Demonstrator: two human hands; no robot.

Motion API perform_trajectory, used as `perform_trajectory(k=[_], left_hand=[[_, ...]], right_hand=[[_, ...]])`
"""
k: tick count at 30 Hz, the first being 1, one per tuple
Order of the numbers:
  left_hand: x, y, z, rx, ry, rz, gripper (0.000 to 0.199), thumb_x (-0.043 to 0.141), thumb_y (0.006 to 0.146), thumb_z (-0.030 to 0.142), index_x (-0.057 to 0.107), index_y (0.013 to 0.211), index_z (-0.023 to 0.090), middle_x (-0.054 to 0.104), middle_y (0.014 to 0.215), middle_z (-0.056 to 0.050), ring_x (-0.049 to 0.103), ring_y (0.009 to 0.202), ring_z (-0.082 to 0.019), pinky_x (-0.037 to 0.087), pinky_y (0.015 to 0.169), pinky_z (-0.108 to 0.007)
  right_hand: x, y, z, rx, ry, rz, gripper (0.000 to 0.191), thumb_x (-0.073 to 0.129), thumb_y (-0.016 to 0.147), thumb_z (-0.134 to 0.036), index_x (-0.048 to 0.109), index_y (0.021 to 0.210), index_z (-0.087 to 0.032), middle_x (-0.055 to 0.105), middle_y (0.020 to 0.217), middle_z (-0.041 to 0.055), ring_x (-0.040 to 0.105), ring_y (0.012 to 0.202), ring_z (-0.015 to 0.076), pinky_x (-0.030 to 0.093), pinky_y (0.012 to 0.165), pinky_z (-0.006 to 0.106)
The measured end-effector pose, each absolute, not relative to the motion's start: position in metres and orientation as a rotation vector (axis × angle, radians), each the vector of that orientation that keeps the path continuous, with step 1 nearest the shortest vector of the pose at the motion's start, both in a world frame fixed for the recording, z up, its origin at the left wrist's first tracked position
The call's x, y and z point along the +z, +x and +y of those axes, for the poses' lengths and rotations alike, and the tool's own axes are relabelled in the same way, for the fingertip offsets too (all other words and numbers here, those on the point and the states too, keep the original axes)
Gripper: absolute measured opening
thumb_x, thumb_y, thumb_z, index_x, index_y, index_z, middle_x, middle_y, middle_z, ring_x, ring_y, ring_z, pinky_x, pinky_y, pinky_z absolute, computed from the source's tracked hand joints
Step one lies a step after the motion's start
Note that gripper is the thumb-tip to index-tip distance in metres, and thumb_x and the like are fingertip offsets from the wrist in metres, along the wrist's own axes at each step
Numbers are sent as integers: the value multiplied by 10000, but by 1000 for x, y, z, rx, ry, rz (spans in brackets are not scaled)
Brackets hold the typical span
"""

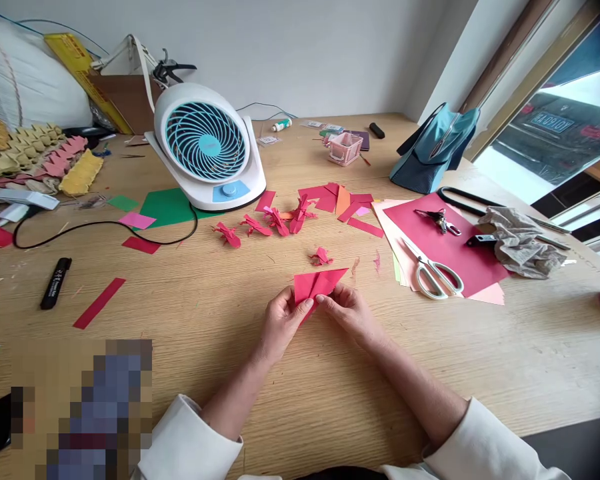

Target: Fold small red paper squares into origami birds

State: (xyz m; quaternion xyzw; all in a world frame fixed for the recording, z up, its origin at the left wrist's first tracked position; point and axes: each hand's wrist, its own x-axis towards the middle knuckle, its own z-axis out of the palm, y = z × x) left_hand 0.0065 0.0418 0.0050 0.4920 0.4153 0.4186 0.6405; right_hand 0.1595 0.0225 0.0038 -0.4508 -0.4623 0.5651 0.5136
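A folded piece of red paper (pixel 316 283) with a triangular outline is held between both hands, above the table's middle. My left hand (pixel 284 319) pinches its left side, thumb on the front face. On the right side, my right hand (pixel 351 312) grips the paper with the thumb near its centre crease. Both thumb tips nearly meet. Just beyond the paper lies a small folded red figure (pixel 321 256). Farther back stands a row of similar red folded figures (pixel 280 221), close to the fan's base.
A white fan (pixel 207 143) stands at the back left, its black cable (pixel 105 223) curving leftward. White-handled scissors (pixel 437 270) lie on red sheets (pixel 475 260) at right. A black marker (pixel 56 283) and red strip (pixel 99 303) lie left. A blue bag (pixel 433 150) stands back right.
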Motion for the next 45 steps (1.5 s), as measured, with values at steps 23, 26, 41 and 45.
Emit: perform_trajectory(k=[23,26,41,45], left_hand=[[6,-5,46,857,1651,1064,328,580,881,387,498,648,172,355,607,51,338,588,-93,299,573,-225],[6,-3,45,803,1693,1051,309,570,876,369,476,652,177,360,611,52,340,584,-92,298,566,-223],[3,0,42,706,1824,1042,364,589,862,389,401,628,184,342,595,63,315,562,-85,272,545,-222],[5,-2,41,669,1836,1011,292,577,864,336,431,663,183,382,623,62,348,576,-86,295,565,-222]], right_hand=[[1,165,18,1291,-1215,-1184,361,704,793,-503,535,754,-186,455,634,-39,366,566,102,288,535,254],[1,166,20,1316,-1181,-1114,374,738,761,-512,553,752,-188,488,643,-33,392,569,103,301,536,252],[6,164,17,1341,-1187,-1157,446,774,679,-562,560,634,-173,506,582,-32,401,550,92,315,525,242],[7,166,18,1281,-1191,-1127,460,760,681,-585,591,601,-164,498,559,-28,390,550,93,301,528,251]])
